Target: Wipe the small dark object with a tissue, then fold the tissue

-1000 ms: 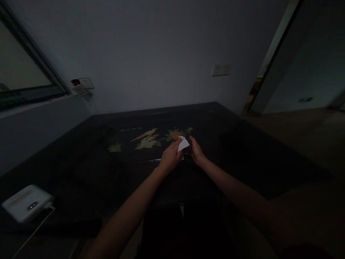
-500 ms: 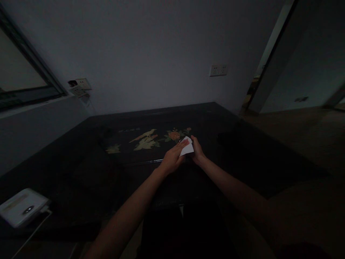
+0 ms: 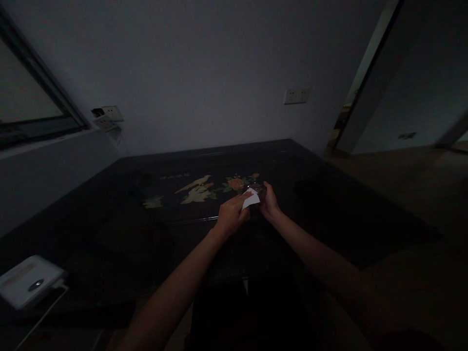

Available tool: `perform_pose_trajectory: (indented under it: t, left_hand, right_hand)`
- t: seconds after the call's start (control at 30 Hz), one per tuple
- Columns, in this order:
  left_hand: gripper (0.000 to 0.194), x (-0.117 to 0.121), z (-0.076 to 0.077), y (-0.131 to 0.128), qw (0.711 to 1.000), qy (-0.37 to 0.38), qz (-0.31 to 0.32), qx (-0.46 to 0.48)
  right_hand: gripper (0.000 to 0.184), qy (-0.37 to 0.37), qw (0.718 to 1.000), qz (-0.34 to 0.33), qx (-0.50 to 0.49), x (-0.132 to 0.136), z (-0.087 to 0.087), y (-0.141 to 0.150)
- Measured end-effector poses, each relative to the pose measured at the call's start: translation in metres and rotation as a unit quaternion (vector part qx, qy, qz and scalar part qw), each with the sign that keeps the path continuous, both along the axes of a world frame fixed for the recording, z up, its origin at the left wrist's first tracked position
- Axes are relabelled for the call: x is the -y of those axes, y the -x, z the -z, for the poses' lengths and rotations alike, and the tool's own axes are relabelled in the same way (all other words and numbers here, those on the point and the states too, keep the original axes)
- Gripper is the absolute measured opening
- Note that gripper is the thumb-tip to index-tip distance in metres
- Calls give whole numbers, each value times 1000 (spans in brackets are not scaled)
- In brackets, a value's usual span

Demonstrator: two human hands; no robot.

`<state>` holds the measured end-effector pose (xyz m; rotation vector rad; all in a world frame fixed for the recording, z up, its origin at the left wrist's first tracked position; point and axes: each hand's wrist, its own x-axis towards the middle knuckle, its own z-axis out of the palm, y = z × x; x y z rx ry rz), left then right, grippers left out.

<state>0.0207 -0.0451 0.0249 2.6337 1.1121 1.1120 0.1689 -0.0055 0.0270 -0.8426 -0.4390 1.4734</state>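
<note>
My left hand (image 3: pixel 233 213) is closed on a white tissue (image 3: pixel 250 199), its fingers lying over the upper part. The tissue presses against a dark, glassy, rounded object (image 3: pixel 258 187), whose exact kind the dim light hides. On the other side of that object, my right hand (image 3: pixel 269 201) curls around it with the thumb side up. Both hands are above the front part of a dark table (image 3: pixel 204 158), which bears an inlaid picture of birds (image 3: pixel 197 189) and an orange flower (image 3: pixel 236 183).
A white box-like device (image 3: pixel 32 280) with a pale cable (image 3: pixel 47 309) lies at the left front. Wall sockets (image 3: pixel 297 96) sit above the table's back edge. More sockets (image 3: pixel 109 114) are by the window (image 3: pixel 29 87) at left. A doorway (image 3: pixel 361 78) opens at right.
My left hand has drawn the tissue slightly left and down, uncovering more of the glassy object. My right hand has shifted a little to the right and turned, still around it.
</note>
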Motion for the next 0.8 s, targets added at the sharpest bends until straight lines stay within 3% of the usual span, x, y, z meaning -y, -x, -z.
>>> perform_pose_trajectory:
  t: [0.4,0.6,0.8]
  left_hand:
    - [48,-3,-1,-3,995,68,-65,-44]
    - [51,-6,3,-4,995,81,-45,-22]
    - [54,-8,8,-4,997,73,-7,16]
  right_hand:
    - [30,7,1000,-9,16,2,2,4]
    - [26,-4,998,-40,42,2,4,4]
    - [24,-9,996,-23,84,3,8,9]
